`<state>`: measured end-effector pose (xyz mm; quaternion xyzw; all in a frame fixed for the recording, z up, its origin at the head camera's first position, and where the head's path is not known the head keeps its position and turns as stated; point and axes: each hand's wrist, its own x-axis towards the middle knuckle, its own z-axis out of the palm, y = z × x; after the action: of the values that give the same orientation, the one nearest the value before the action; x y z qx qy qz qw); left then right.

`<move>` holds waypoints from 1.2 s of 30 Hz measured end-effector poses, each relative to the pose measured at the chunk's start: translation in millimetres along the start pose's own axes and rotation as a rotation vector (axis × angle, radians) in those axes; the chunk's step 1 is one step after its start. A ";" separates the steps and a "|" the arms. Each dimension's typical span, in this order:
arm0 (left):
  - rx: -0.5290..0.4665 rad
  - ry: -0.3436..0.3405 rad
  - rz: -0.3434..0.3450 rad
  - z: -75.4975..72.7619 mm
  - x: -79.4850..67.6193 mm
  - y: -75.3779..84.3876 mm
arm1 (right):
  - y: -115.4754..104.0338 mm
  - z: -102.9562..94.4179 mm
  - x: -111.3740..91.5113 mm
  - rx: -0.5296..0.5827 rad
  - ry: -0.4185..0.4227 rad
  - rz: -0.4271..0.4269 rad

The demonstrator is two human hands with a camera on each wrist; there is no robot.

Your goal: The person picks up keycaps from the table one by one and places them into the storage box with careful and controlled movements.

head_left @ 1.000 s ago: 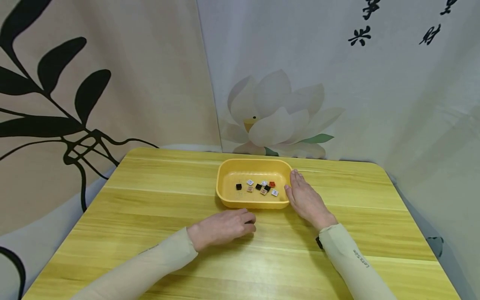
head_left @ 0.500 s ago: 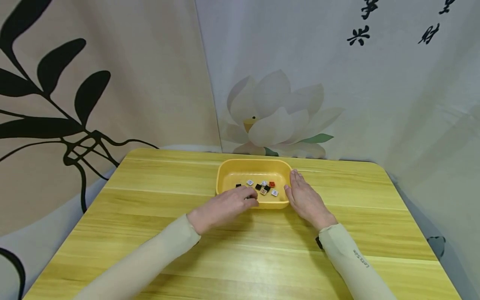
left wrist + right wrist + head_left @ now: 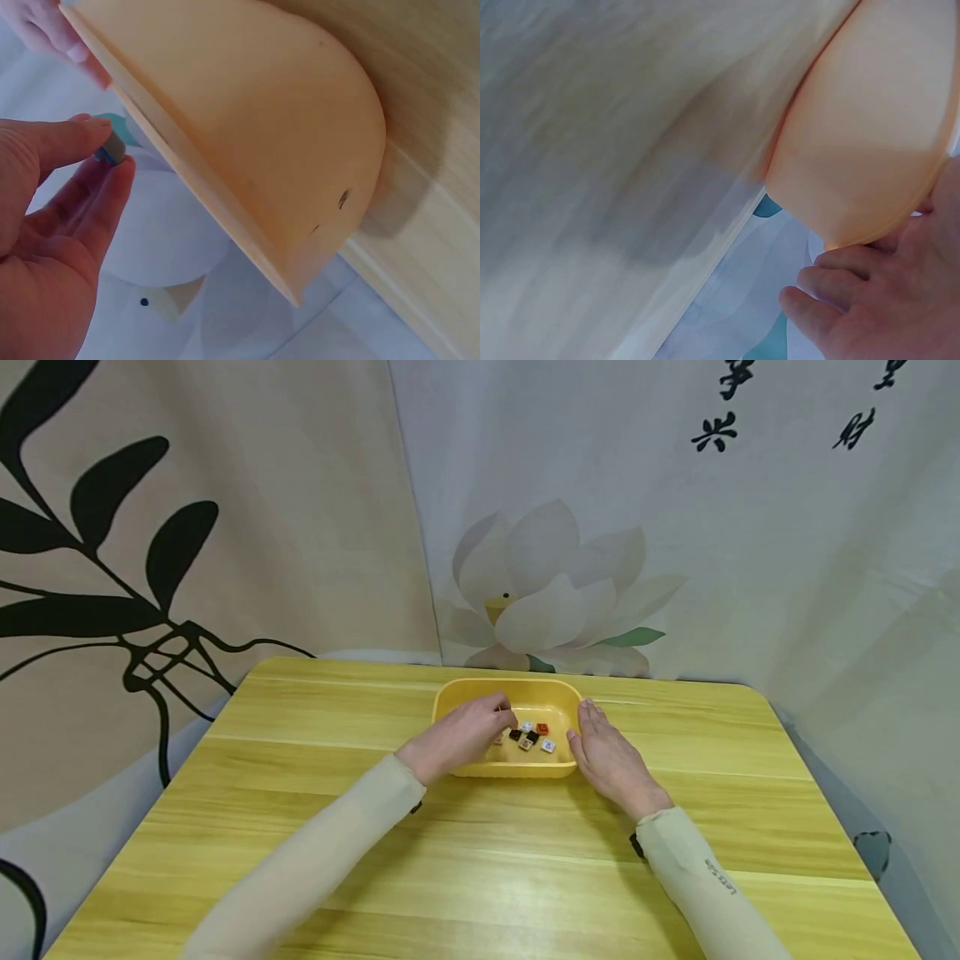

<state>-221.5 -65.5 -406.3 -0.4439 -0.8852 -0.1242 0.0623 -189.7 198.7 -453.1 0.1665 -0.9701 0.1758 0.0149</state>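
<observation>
My left hand (image 3: 465,732) is over the left part of a yellow plastic tray (image 3: 517,770). In the left wrist view, its thumb and a fingertip pinch a small dark grey cube (image 3: 112,147), above the rim line. Several small cubes lie loosely in the tray: a red one (image 3: 542,728), a white one (image 3: 548,747), a tan one (image 3: 526,744) and black ones among them. The left hand hides part of the tray floor. My right hand (image 3: 611,760) rests with straight fingers along the tray's right end, thumb at the rim; the right wrist view shows fingers against its outer wall.
The tray stands on a wood-grain table (image 3: 525,860), towards its back edge. Behind rises a pale cloth (image 3: 750,552) printed with a lotus, dark leaves and black characters. A dark band (image 3: 637,845) shows at the right cuff.
My left hand has moved forward from the table in front of the tray, across its near rim, to above its inside. My right hand and the tray stay put.
</observation>
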 end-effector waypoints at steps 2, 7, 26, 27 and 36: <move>-0.009 -0.028 -0.024 1.0 3.7 -3.2 | -0.1 -0.2 0.1 -0.001 -0.003 0.002; -0.004 -0.091 -0.081 3.8 10.2 -10.2 | -0.4 -0.8 0.3 -0.007 -0.003 0.005; -0.014 -0.214 -0.244 24.6 19.6 -27.1 | -1.3 -1.5 0.2 -0.010 -0.001 0.003; -0.015 -0.219 -0.246 25.4 19.8 -27.6 | -1.2 -1.4 0.3 -0.011 -0.002 0.004; 0.013 -0.256 -0.263 31.2 22.1 -31.2 | -1.2 -1.3 0.1 -0.014 -0.012 0.018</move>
<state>-259.7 -57.8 -436.5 -0.3360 -0.9371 -0.0682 -0.0649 -189.5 198.0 -451.5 0.1589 -0.9728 0.1682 0.0084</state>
